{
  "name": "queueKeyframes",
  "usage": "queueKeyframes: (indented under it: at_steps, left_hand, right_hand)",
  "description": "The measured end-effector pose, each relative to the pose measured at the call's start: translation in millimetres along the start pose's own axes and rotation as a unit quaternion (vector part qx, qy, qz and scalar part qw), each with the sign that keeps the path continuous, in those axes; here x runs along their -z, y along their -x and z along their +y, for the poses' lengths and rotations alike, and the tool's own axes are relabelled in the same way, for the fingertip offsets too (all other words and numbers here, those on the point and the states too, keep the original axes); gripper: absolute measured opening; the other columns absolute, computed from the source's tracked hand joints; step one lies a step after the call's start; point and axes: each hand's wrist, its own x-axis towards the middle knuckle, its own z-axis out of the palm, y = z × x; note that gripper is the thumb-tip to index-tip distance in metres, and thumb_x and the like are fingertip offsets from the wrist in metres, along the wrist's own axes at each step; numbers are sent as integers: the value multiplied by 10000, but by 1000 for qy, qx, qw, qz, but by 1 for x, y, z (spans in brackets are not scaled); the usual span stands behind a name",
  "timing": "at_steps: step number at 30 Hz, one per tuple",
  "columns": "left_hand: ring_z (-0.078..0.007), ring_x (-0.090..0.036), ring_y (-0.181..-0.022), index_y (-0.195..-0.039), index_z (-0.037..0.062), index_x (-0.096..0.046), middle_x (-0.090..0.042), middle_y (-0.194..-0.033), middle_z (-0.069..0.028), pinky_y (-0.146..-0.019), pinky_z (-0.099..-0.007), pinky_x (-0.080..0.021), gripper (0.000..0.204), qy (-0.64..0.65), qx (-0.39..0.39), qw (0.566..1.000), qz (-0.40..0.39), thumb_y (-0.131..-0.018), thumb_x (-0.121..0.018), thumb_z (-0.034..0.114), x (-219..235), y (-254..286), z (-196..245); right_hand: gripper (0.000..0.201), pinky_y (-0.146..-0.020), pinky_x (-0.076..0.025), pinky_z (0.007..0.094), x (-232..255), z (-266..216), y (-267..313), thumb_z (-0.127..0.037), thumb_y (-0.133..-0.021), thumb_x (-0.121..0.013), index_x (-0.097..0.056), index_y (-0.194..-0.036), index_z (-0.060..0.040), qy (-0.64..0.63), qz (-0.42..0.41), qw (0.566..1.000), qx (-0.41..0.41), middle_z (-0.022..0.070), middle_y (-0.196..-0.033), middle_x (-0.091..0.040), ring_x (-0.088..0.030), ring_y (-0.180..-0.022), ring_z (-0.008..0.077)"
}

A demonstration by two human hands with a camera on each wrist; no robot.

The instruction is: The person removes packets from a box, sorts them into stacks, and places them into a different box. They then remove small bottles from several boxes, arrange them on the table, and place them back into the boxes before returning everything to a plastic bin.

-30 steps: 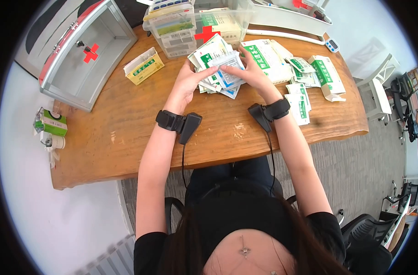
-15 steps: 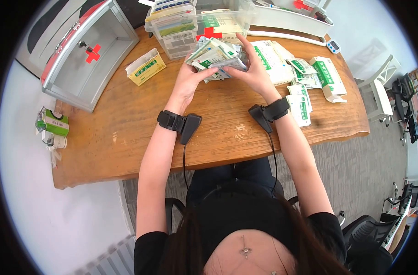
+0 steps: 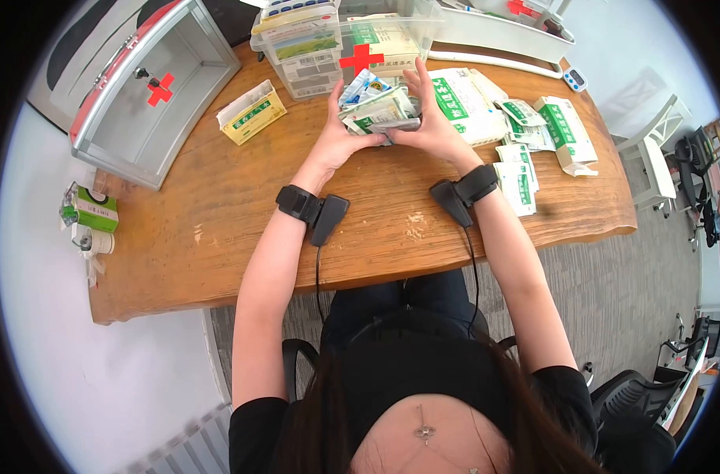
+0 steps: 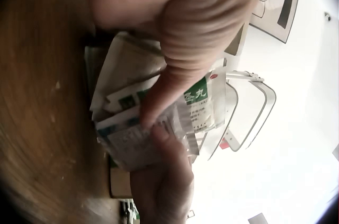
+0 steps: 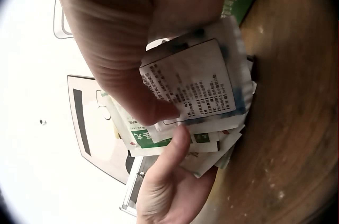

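Between both hands is a loose bundle of medicine sachets point(image 3: 379, 108), white and green with a blue-and-white one on top. My left hand point(image 3: 338, 141) holds the bundle's left side, and my right hand point(image 3: 432, 130) holds its right. Both thumbs press the near face, their tips almost meeting, as the left wrist view also shows. In the right wrist view, a clear-edged sachet point(image 5: 204, 83) with printed text faces me under the right thumb. Green-and-white sachets point(image 5: 145, 138) fan out behind it. The hands hide part of the bundle.
A clear plastic bin point(image 3: 304, 59) of medicine boxes stands behind the hands. At left are an open yellow box point(image 3: 251, 114) and a first-aid case point(image 3: 158, 103). At right lie a large white-green box point(image 3: 466, 107), loose sachets point(image 3: 518, 178) and an upright box point(image 3: 565, 136).
The bundle has tipped from facing up to standing more on edge between the hands. Fingers have spread up along its sides, and a blue-and-white sachet now shows at the top.
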Motion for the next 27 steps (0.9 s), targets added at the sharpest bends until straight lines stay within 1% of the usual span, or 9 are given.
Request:
queueKeyframes:
  at_steps: [4, 7, 10, 12, 15, 19, 21, 24, 27]
  left_hand:
    - [-224, -394, -1285, -1484, 166, -35, -355, -1424, -127, -1056, -350, -351, 1130, 45, -14, 999, 16, -663, -780, -49, -4, 2, 4]
    - [-225, -391, -1289, -1485, 163, -41, -359, -1425, -121, -1055, -348, -351, 1132, 35, -7, 999, 23, -655, -779, -56, 0, 2, 6]
    - [-221, -388, -1291, -1486, 148, -71, -367, -1426, -113, -1060, -342, -341, 1112, -2, -6, 1000, 20, -652, -778, -56, 9, -2, -1]
    - [-217, -387, -1291, -1485, 133, -88, -372, -1426, -110, -1064, -336, -332, 1099, -25, 0, 1000, 13, -651, -779, -52, 11, -1, 0]
    - [-226, -386, -1291, -1484, 101, -25, -333, -1445, -139, -1054, -319, -342, 1146, -26, 24, 999, -35, -639, -785, -46, 11, 0, 0]
    - [-212, -389, -1286, -1479, 73, -19, -385, -1414, -131, -1056, -317, -335, 1154, -69, 6, 997, -17, -635, -801, -5, 13, 2, -5]
    - [-210, -394, -1281, -1477, 67, -19, -392, -1408, -126, -1056, -318, -333, 1159, -99, 12, 995, -9, -629, -807, 9, 15, 3, -6]
    - [-218, -410, -1268, -1473, 56, -41, -402, -1398, -128, -1052, -315, -336, 1169, -101, 28, 994, -21, -604, -824, 43, 17, 2, -11]
    - [-276, -357, -1305, -1464, 49, -119, -362, -1419, -156, -1069, -355, -314, 1132, -138, 58, 988, -46, -601, -842, 169, 19, 4, -20]
  right_hand:
    - [1241, -1085, -297, 423, -3, 5, -2, -114, -621, -797, 102, -1476, -100, -4, 10, 1000, 27, 264, -1475, -209, -258, -1368, 358]
    - [1275, -1090, -287, 421, -1, 0, -1, -144, -608, -817, 120, -1472, -97, -29, 32, 999, -1, 277, -1472, -206, -264, -1363, 367]
    - [1296, -1100, -266, 409, 2, -4, 0, -171, -603, -831, 131, -1468, -86, -52, 3, 997, -59, 298, -1469, -195, -264, -1365, 363]
    - [1308, -1108, -249, 397, 0, -6, 1, -188, -602, -844, 133, -1465, -74, 8, -40, 996, -80, 314, -1459, -200, -261, -1369, 350]
    - [1319, -1108, -249, 393, -3, -5, 0, -191, -600, -855, 134, -1465, -75, 38, -56, 998, -20, 310, -1457, -207, -251, -1374, 346]
    - [1332, -1106, -252, 383, 0, 4, 0, -193, -603, -864, 147, -1463, -81, 4, -32, 999, -33, 307, -1459, -206, -251, -1374, 341]
    - [1335, -1105, -252, 380, 2, 1, 2, -191, -615, -863, 168, -1456, -77, -125, -38, 988, -84, 303, -1467, -192, -254, -1372, 336]
    - [1337, -1101, -255, 358, 1, 1, 2, -192, -632, -858, 196, -1443, -58, -54, -54, 994, -78, 277, -1468, -215, -299, -1349, 321]
    - [1325, -1094, -259, 332, 0, 1, 3, -188, -648, -852, 202, -1438, -39, -45, -81, 991, -100, 243, -1450, -281, -343, -1324, 297]
